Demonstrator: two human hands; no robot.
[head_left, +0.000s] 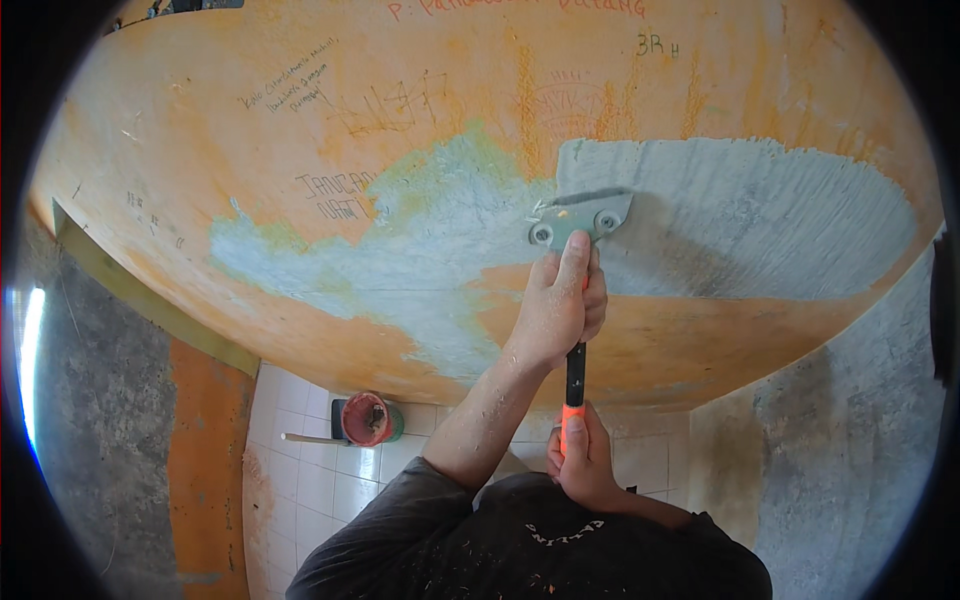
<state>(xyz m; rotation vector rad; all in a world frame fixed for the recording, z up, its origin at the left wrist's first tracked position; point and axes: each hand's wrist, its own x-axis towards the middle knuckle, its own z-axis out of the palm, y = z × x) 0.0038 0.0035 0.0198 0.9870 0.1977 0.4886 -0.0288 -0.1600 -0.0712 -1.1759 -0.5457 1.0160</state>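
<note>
A long-handled scraper (578, 208) with a wide metal head and two screws lies against the orange wall (450, 100) in front of me. My left hand (565, 305) is closed around the upper handle, its thumb pressed along the neck just below the head. Lower down, my right hand (583, 458) grips the orange end of the black handle. To the right of the head is a smooth greyish-white patch (760, 220). On its left spreads an irregular pale blue-green patch (400, 250) where the orange coat is gone. Pale specks dot my left forearm.
A bucket (368, 420) with a reddish inside stands on the white tiled floor (315, 490) below the wall. A tool with a pale stick handle (308, 438) lies across its left side. Grey walls rise at the left (110, 400) and right (830, 430).
</note>
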